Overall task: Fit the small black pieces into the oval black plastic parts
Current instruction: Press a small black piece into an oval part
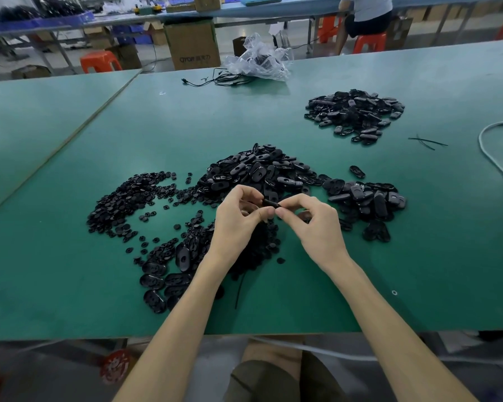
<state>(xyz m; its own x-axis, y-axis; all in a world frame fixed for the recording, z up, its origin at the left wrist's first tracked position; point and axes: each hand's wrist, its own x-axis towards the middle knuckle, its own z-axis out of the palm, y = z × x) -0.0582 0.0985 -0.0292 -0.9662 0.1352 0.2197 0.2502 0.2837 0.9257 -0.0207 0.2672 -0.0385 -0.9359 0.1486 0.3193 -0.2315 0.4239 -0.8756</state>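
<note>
Forearms: two bare arms are seen reaching from the bottom edge toward the middle of the scene, where they meet over the work.
Table: a green top is spread across nearly the whole view.
Oval pile: a heap of oval black parts is laid just beyond the hands.
Right pile: more oval parts are heaped to the right, joined to the first heap.
Far pile: a third heap is set well apart, far right.
Small pieces: round black bits are scattered to the left and under the wrists.
Left hand: thumb and forefinger are curled and clamped on the left end of one part.
Right hand: thumb and forefinger are pinched on the right end of the same part; the thumbs are nearly touching.
Held part: it is kept above the table, between both hands, long axis left to right. Whether a small piece is seated cannot be told.
Next move: a squeeze toward the part's middle is judged likely; both hands are equally near.
</note>
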